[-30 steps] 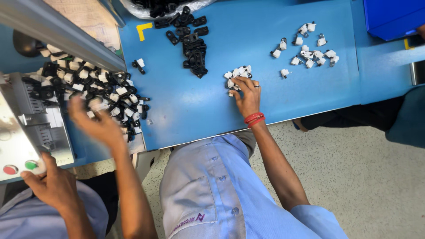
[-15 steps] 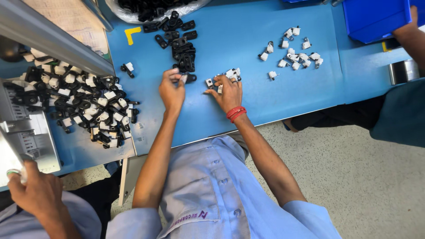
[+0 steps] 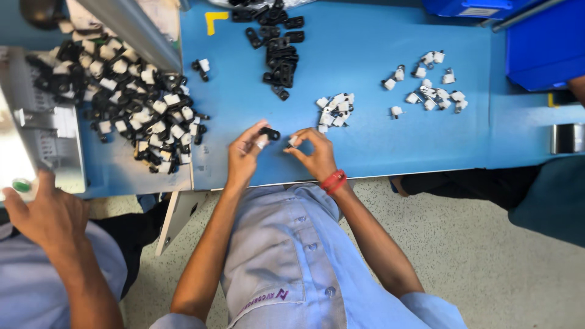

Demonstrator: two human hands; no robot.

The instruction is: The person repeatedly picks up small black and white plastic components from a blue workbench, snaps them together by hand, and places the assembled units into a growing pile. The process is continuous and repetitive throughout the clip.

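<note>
Far left edge of the table (image 3: 378, 152): co-worker's hand (image 3: 42, 210) by a grey machine (image 3: 42, 140), then a mixed pile of black-and-white assembled pieces (image 3: 137, 113). Near front edge, centre: my left hand (image 3: 247, 152) pinches a black clip (image 3: 269, 133), my right hand (image 3: 314, 152) pinches a small white piece (image 3: 293, 140), the two parts close but apart. I read this as the mating step. Next needs alignment, then a press. Stock of black clips (image 3: 277, 52) at back edge, white pieces (image 3: 335, 109) just behind my right hand, more white pieces (image 3: 429, 82) right.
</note>
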